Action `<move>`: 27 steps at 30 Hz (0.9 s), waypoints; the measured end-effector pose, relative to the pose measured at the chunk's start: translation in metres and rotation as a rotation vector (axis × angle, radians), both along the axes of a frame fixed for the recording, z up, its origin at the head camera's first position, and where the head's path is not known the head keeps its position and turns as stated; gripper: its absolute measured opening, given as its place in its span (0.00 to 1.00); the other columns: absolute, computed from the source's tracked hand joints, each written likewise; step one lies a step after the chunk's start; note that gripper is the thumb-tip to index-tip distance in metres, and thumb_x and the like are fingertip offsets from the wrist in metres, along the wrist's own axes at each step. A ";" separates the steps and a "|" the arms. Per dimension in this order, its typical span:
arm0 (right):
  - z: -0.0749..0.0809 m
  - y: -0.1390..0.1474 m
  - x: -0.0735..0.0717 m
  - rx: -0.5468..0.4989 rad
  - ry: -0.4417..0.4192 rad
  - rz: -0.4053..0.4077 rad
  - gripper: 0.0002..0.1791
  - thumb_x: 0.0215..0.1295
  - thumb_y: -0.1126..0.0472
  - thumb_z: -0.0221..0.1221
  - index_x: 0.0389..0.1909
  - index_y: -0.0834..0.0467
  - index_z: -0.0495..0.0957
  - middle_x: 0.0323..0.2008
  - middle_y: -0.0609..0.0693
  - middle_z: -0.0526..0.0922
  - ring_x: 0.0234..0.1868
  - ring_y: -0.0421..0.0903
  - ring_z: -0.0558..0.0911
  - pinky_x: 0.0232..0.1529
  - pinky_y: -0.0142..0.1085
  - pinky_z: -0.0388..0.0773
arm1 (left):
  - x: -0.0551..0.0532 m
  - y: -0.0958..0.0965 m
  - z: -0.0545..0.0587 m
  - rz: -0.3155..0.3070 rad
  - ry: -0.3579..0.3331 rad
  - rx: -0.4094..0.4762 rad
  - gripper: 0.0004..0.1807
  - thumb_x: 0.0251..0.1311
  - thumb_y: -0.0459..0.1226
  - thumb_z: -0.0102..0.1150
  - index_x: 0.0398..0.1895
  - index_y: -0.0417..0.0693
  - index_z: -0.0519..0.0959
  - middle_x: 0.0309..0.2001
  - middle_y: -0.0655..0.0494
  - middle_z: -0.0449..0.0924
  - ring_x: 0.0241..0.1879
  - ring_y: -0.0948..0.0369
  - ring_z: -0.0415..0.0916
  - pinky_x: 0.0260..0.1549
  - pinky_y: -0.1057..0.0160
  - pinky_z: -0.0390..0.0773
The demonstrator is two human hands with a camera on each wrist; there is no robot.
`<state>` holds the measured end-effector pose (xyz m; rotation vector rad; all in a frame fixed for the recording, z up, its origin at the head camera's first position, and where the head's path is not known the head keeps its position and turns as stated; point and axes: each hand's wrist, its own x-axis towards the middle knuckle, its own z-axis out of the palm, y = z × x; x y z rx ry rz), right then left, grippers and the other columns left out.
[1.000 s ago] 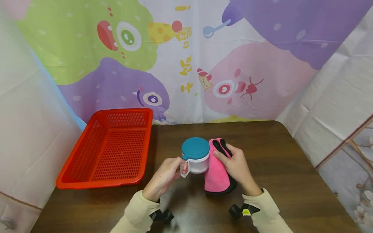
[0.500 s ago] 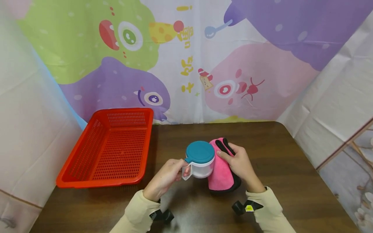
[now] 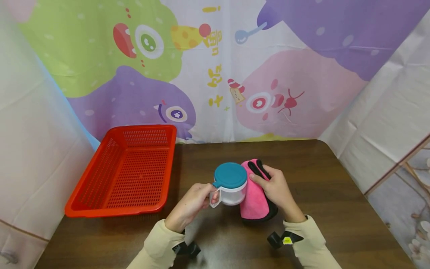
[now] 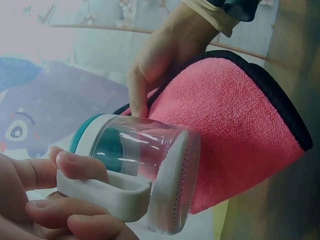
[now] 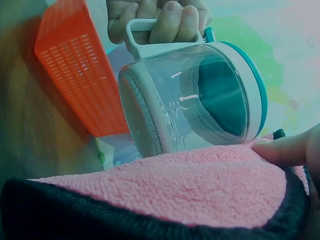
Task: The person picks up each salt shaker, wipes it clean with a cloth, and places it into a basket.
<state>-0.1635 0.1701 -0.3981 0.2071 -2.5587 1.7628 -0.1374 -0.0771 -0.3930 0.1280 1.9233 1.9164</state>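
Observation:
My left hand (image 3: pixel 191 203) grips the white handle (image 4: pixel 107 195) of a clear jar (image 5: pixel 175 107) with a teal lid (image 3: pixel 230 175). The jar is held above the table, lid up. In the left wrist view, fingers pass through the handle. My right hand (image 3: pixel 277 188) pinches a pink cloth (image 3: pixel 255 201) with black edging, thumb on the near side. The cloth hangs down right against the jar's side. Through the jar's clear wall, no contents show in either wrist view.
A red perforated plastic basket (image 3: pixel 137 175) stands on the left of the brown wooden table (image 3: pixel 312 186). Behind the table hangs a cartoon-print curtain (image 3: pixel 215 123), with pale cloth sides left and right.
Over the first half second, both hands shifted slightly right, bringing the jar and cloth along, and the jar came a little nearer. Since then they have hardly moved.

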 end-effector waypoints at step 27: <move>0.008 -0.006 0.011 -0.025 -0.030 -0.039 0.16 0.62 0.60 0.64 0.46 0.66 0.78 0.31 0.59 0.81 0.26 0.43 0.80 0.31 0.32 0.81 | -0.001 0.001 -0.003 0.067 -0.007 0.042 0.14 0.62 0.34 0.43 0.18 0.45 0.71 0.20 0.58 0.67 0.19 0.62 0.53 0.24 0.68 0.58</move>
